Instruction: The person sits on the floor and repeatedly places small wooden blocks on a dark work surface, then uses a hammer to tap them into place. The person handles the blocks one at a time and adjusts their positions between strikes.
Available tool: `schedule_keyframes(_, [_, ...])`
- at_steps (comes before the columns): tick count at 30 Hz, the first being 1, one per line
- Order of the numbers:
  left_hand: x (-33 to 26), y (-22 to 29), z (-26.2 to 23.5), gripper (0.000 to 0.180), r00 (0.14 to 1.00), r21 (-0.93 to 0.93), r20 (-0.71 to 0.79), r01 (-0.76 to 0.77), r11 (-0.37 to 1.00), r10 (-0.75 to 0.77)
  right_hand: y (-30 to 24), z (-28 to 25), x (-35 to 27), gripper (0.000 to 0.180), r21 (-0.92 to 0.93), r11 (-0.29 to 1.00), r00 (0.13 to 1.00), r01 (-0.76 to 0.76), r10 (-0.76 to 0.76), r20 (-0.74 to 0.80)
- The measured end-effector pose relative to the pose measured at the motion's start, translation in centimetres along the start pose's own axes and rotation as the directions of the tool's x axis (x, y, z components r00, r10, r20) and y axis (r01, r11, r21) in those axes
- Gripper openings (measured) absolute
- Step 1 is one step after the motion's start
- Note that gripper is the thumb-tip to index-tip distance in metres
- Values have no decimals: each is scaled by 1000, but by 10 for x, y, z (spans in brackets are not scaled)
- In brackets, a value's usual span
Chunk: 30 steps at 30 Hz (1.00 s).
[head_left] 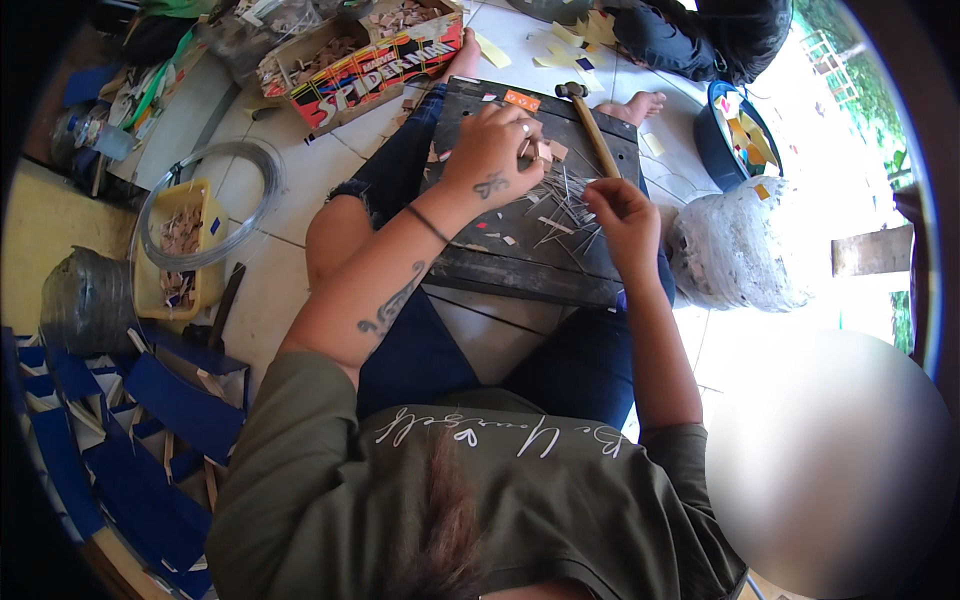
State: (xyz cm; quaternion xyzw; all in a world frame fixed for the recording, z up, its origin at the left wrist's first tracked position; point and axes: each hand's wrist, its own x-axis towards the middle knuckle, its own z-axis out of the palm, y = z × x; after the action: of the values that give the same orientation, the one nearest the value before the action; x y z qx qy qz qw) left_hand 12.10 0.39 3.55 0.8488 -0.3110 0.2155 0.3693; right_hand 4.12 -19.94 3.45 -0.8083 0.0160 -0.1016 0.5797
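My left hand (495, 152) is closed over the dark low board (500, 268), pinching a small tan block (543, 151) between thumb and fingers. To its right, my right hand (625, 213) has thumb and fingertips pressed together at the edge of a loose pile of thin metal pins (562, 212). Whether a pin is between those fingertips is too small to tell. A hammer (597, 130) with a wooden handle lies on the board beyond my right hand. Small tan and white scraps are scattered about the pins, and an orange piece (521, 101) lies at the far edge.
A printed cardboard box (375, 75) of tan pieces stands at far left. Nearer are a yellow basin (212, 232), a wire coil (272, 205) and blue pieces (185, 400). Right are a blue tub (712, 140) and a wrapped bundle (735, 245). Another person (700, 40) sits beyond.
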Motion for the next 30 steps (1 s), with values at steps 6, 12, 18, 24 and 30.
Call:
schedule_keyframes(6, [-32, 24, -34, 21, 978, -75, 204, -38, 996, 53, -1, 2, -15, 12, -257, 960, 994, 110, -106, 28])
schedule_keyframes(12, [-59, 29, -44, 19, 986, -126, 165, 56, 990, -35, -5, -3, -22, 12, 0, 1000, 998, -28, 28, 51])
schedule_keyframes(18, [-84, 39, -50, 30, 941, -84, 339, 20, 996, 10, -12, 2, -35, 10, -24, 1000, 999, 5, -4, 53])
schedule_keyframes(24, [-95, 53, -33, 22, 879, -426, 369, 448, 786, -301, -16, 16, -49, 11, 142, 989, 998, -32, 23, 65])
schedule_keyframes(30, [-101, 53, -22, 15, 984, -214, 122, 152, 965, -128, -22, 30, -60, 11, 20, 998, 998, 58, -58, 38])
